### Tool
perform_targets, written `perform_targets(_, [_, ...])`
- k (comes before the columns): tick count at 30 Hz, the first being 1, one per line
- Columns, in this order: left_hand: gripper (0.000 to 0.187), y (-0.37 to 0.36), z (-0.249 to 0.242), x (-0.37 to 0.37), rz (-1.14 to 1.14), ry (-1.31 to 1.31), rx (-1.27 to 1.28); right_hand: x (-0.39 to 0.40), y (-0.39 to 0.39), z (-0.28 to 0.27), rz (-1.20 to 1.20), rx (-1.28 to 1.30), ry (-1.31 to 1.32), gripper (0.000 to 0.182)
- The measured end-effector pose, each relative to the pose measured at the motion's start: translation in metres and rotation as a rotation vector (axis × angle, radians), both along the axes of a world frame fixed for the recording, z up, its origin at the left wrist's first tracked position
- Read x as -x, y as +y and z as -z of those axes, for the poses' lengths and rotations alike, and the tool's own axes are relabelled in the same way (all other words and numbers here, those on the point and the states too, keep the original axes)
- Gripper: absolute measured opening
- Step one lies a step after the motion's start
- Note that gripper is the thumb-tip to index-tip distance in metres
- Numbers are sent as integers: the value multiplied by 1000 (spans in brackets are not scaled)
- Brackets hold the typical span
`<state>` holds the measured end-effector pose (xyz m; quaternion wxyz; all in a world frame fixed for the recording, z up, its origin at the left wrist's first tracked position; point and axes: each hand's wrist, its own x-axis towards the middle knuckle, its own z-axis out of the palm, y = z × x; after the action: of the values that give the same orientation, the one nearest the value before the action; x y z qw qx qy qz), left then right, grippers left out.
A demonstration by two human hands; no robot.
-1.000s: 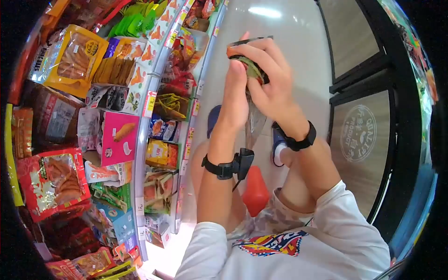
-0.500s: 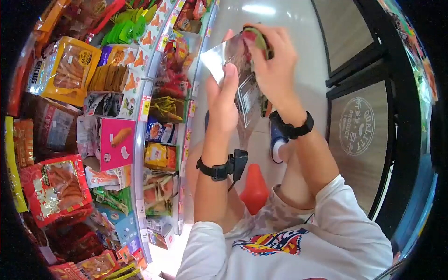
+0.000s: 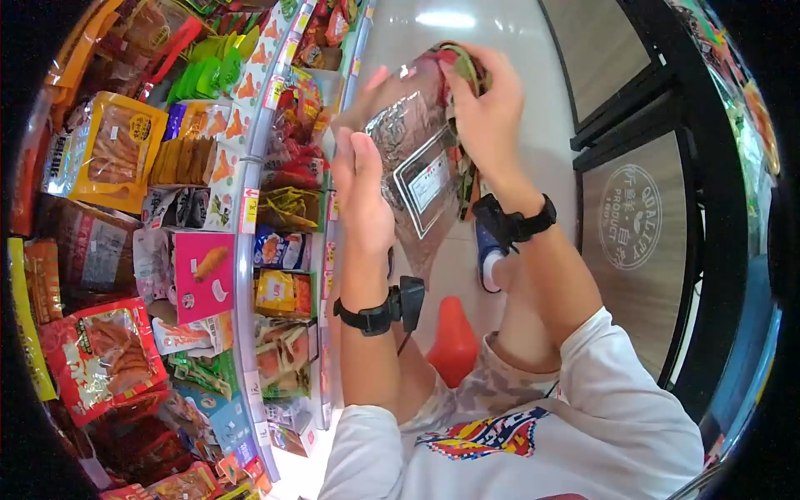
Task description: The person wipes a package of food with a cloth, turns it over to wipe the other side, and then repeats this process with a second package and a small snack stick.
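A large clear plastic food packet [image 3: 408, 125] with brown contents and a white label in a diamond frame hangs tilted before me, its narrow end pointing down. My right hand [image 3: 492, 112] is closed at its upper right corner, where a crumpled green-and-red patterned cloth [image 3: 475, 73] is bunched under the fingers. More of that cloth shows along the packet's right edge. At the packet's left side, my left hand [image 3: 364, 187] has its thumb up and fingers apart. Those fingers are blurred, and any contact with the packet's edge is hard to make out.
Shelves of packaged snacks with a price rail [image 3: 250, 192] run along my left, including an orange packet [image 3: 117, 150] and a red packet [image 3: 104, 358]. A black-framed wooden cabinet [image 3: 637, 250] stands on the right. Below me is a red stool [image 3: 454, 342] on the tiled floor [image 3: 467, 275].
My left hand has moved left and lower, and its thumb has come off the packet's front. The packet has turned so its label faces me more. My right hand stays at the top corner.
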<state>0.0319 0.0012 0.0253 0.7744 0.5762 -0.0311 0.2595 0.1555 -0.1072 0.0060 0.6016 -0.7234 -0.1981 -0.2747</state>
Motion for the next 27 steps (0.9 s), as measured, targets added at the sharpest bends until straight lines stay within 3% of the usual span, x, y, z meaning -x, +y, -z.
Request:
perform_targets(2, [55,4,7,-1,21,11,-72,3,-3,0,2,-46,49,31])
perform_targets(5, [57,2,9,-8,2,-74,-20,23,-2,-13,-249,114,-160,28])
perform_targets(7, [59,5,10,-7,95,-53,164,23,-1,-12,-245,85,-147,29])
perform_targets(10, [59,6,3,-5,116,-29,69,6,-9,-2,-122,75,-135,27])
perform_targets(12, [59,6,7,0,145,9,156,-2,-17,-4,-77,-41,221,24])
perform_targets(14, [58,12,18,0,106,150,53,9,-15,-7,-146,-72,243,23])
perform_targets(16, [59,9,11,-12,156,0,19,21,-11,-13,-279,-134,296,21])
perform_targets(17, [59,9,13,-14,130,-18,40,12,-5,3,-269,4,-85,21])
perform_targets(18, [60,8,12,-14,109,-32,62,13,-3,2,-272,3,-77,21])
perform_targets(20, [61,6,9,-10,133,0,81,16,-1,-2,-259,-140,321,22])
perform_targets(22, [61,8,9,-11,227,25,106,2,-4,6,-207,-97,307,21])
perform_targets(25, [63,5,7,-15,195,40,101,11,-1,3,-261,-112,419,22])
perform_targets(26, [63,2,5,-15,177,42,137,21,4,3,-268,-114,416,22])
perform_targets(27, [66,1,14,-21,156,17,159,29,9,5,-316,-38,200,22])
